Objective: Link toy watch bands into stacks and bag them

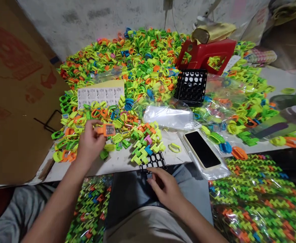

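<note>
Pinched in my left hand [91, 138] is an orange clip-like piece [106, 130] with a printed label on its face. My right hand [164, 184] is at the near edge of a black grid rack [153, 161]; its thumb and forefinger close around a small grey piece [149, 176] that is partly hidden. Green, yellow, orange, pink and blue pieces [145, 143] stand in rows on the rack's far part. Loose coloured pieces [138, 57] are heaped behind. A sheet of printed labels [99, 95] lies on the heap.
A phone [202, 149] rests on a plastic bag at the table's front edge [122, 166]. Behind are clear bags [169, 116], black racks [192, 86] and a red stool [206, 54]. Cardboard [19, 101] stands left, a bottle [282, 123] lies right. Bagged pieces [261, 202] sit below.
</note>
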`<state>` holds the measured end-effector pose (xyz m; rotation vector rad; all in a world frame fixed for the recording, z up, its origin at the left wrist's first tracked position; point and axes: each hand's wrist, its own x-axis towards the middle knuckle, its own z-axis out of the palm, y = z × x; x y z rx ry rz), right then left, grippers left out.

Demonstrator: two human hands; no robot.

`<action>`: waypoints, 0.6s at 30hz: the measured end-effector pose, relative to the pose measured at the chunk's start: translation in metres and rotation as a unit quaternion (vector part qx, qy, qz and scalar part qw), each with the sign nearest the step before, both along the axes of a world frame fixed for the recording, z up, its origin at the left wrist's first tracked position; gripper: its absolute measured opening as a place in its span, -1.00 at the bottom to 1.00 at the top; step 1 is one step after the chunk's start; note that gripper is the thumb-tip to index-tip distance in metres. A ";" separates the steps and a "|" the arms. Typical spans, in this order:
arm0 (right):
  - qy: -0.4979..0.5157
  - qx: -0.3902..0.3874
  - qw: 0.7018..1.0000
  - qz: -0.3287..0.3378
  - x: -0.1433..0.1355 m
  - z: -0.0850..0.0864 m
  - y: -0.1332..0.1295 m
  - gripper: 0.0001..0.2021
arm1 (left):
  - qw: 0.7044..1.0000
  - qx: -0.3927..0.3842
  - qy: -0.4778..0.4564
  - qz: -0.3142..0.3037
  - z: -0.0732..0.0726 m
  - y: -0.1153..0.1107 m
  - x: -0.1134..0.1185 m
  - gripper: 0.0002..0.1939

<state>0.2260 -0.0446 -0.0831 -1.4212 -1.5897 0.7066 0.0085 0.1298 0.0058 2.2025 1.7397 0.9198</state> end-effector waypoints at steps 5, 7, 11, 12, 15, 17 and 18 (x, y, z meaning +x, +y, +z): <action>-0.073 -0.031 0.996 0.033 -0.013 0.025 -0.008 -0.68 | 0.985 -0.064 0.029 -0.156 -0.010 -0.109 0.033 -0.56; -0.126 -0.062 0.989 0.042 -0.015 0.027 -0.012 -0.83 | 0.978 -0.083 0.057 -0.182 -0.022 -0.131 0.050 -0.59; -0.147 -0.108 0.983 0.020 -0.011 0.015 -0.015 -0.88 | 0.960 -0.176 0.050 -0.213 -0.035 -0.146 0.071 -0.61; -0.129 -0.116 0.984 0.023 -0.009 0.010 -0.014 -0.88 | 0.949 -0.209 0.038 -0.232 -0.035 -0.146 0.071 -0.61; -0.046 -0.122 0.991 -0.006 0.004 -0.005 -0.007 -0.88 | 0.916 -0.283 -0.020 -0.284 -0.030 -0.134 0.063 -0.60; 0.021 -0.121 0.991 -0.051 0.015 -0.011 0.002 -0.90 | 0.921 -0.286 -0.079 -0.254 -0.033 -0.113 0.050 -0.63; 0.052 -0.119 0.989 -0.066 0.020 -0.013 0.006 -0.88 | 0.936 -0.260 -0.114 -0.208 -0.039 -0.099 0.043 -0.68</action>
